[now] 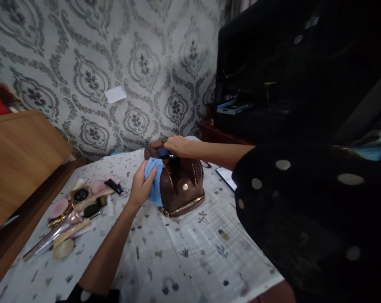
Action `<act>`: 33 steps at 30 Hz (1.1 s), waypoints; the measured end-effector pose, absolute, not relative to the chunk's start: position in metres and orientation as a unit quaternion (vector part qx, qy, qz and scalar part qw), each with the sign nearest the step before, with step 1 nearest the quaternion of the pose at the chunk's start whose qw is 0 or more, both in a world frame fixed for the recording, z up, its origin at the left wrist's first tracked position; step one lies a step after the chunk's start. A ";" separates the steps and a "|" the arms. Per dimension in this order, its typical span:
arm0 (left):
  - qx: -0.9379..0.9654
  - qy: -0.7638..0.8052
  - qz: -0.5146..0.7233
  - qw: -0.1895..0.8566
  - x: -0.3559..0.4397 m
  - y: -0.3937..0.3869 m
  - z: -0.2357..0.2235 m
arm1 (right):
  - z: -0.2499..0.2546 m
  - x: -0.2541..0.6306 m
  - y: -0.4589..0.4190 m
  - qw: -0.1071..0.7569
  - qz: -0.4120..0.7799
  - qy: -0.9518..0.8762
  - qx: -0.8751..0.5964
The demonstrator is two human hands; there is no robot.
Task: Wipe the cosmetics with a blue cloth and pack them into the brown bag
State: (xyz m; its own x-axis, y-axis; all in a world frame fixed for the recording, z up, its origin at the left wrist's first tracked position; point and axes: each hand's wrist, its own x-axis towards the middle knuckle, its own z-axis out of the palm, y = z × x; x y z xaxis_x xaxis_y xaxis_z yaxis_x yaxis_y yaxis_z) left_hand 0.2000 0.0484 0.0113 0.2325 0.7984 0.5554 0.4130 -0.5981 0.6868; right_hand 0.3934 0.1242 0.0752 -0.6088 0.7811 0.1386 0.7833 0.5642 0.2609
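A brown leather bag (190, 191) with gold zippers and a round snap stands upright on the patterned cloth, its top unzipped. My left hand (142, 183) is closed on a light blue cloth (155, 179) and presses it against the bag's left side. Over the back of the bag's opening is my right hand (179, 146), fingers curled down; what they grip, if anything, is hidden. Just beside those fingers, a dark blue round item (163, 152) shows at the opening. The inside of the bag is mostly dark.
Makeup items, including a brush (51, 235), a black tube (114, 186) and a pink puff (60, 208), lie in a pile to the left. A phone (226, 179) lies right of the bag. A wooden panel (26, 151) borders the left; a patterned wall (140, 63) stands behind.
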 end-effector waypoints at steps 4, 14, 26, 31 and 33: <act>0.759 0.399 0.474 0.200 0.200 0.050 0.011 | 0.077 0.395 0.123 0.013 -0.152 -0.875 -0.459; 0.756 0.401 0.475 0.204 0.200 0.048 0.011 | 0.092 0.398 0.107 0.092 -0.120 -0.866 -0.478; 0.739 0.395 0.521 0.162 0.197 0.039 0.006 | 0.024 0.363 -0.007 0.296 -0.014 -0.911 -0.288; 0.715 0.441 0.533 0.105 0.184 0.033 -0.008 | -0.027 0.343 -0.030 0.313 0.076 -0.910 -0.260; 0.709 0.465 0.523 0.093 0.173 0.031 -0.016 | -0.038 0.336 -0.030 0.319 0.131 -0.897 -0.276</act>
